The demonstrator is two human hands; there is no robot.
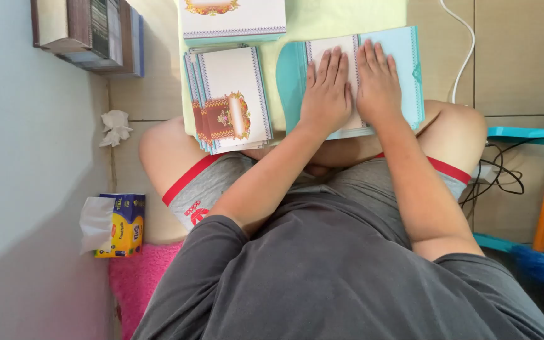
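Grip released on both sides: left hand [325, 94] and right hand [379, 88] press flat, fingers extended, on the turquoise card [410, 56] lying over the lap, beside the card stack [229, 97].

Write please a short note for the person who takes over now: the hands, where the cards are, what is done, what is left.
Left hand and right hand: both flat, palms down, pressing a white card onto the open teal folder above the lap.
Stack of printed cards lies left of the folder, fanned slightly; another stack sits beyond it.
Done: one card laid in the folder.
Left: folder not yet closed; the stacks are untouched.
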